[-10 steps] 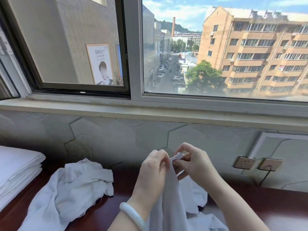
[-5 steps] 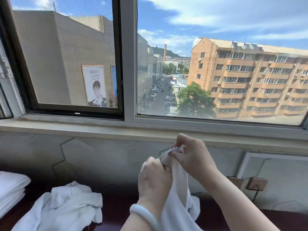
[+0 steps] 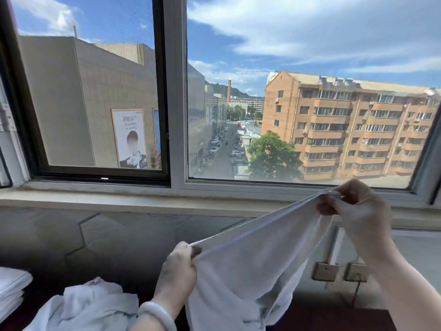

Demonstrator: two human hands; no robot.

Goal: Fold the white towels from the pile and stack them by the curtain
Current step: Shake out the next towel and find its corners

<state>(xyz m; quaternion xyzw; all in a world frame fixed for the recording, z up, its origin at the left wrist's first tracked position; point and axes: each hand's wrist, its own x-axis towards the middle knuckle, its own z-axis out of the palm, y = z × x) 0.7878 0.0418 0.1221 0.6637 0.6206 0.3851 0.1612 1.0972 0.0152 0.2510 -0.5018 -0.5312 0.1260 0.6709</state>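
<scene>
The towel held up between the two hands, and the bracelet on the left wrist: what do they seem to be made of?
The towel looks like thin, soft woven cloth, probably cotton: matte white, sagging and creasing between the left hand and right hand. The bracelet seems a rigid bangle, smooth and pale with a soft gloss, perhaps jade, stone or glass; the picture cannot settle which.

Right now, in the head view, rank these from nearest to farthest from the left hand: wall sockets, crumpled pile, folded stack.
From the left hand:
1. Crumpled pile, just to its left.
2. Wall sockets, off to the right.
3. Folded stack, at the far left edge.
</scene>
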